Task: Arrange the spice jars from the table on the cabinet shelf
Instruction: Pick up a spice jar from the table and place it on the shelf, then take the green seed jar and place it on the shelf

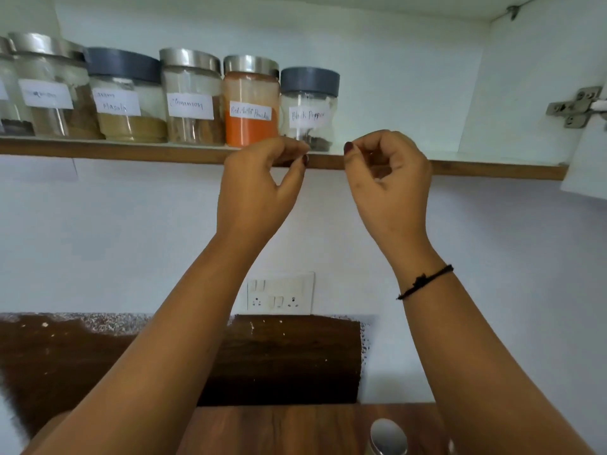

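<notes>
Head view. Labels, handwritten on white, left to right on the cabinet shelf [131, 152]: one jar with an unreadable label [49, 90]; "Masala" jar [126, 100], grey lid, first word unclear; "Cinnamon" jar [192, 100], steel lid; "Red chilli Powder" jar [251, 103], steel lid, orange fill; "Black Pepper" jar [308, 103], grey lid, at the right end of the row.

Shelf: wooden front edge, white cabinet interior, hinge [578, 108] at right. White wall below with a socket plate [279, 293] and a dark panel [279, 356]. Wooden bench [279, 428] carries one steel-lidded jar [389, 436], well apart from the row.

Left hand [262, 182]: fingers [289, 149] curled, holding nothing, tips at the "Black Pepper" jar's base; contact cannot be told. Right hand [394, 178]: fingers [371, 142] curled inward, holding nothing, just right of that jar. Black thread [425, 282] on the right wrist.
</notes>
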`<state>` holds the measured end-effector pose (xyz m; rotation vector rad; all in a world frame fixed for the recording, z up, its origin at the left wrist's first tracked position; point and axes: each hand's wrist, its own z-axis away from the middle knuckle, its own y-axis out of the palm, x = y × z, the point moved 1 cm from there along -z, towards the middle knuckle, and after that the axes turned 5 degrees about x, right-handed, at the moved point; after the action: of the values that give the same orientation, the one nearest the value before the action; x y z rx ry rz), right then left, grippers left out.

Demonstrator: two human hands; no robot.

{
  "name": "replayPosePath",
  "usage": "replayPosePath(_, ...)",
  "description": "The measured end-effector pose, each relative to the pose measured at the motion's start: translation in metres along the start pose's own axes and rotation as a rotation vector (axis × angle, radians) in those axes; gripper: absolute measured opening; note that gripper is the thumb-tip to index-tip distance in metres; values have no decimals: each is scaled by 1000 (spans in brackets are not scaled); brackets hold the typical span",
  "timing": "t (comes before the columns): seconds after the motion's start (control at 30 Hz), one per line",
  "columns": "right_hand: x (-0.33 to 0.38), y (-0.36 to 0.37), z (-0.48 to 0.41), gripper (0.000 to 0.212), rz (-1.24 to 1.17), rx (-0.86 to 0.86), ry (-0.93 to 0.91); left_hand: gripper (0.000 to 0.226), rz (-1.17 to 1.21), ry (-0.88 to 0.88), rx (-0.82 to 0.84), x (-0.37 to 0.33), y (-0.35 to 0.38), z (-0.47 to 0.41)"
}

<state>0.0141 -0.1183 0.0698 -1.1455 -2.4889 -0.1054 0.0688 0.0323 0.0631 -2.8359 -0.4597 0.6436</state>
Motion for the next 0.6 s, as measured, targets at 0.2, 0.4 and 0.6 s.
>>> replayPosePath(0.2, 6, -31, 73, 14, -96, 133, 150, 20, 107, -127, 76, -3, 11, 59)
replayPosePath(0.4, 5, -68, 138, 13, -126, 139, 363, 17, 331, -323, 159, -20, 28, 126)
replayPosePath(0.6, 17, -98, 189, 6, -186, 181, 472, 15, 562, -457, 239, -49, 48, 184)
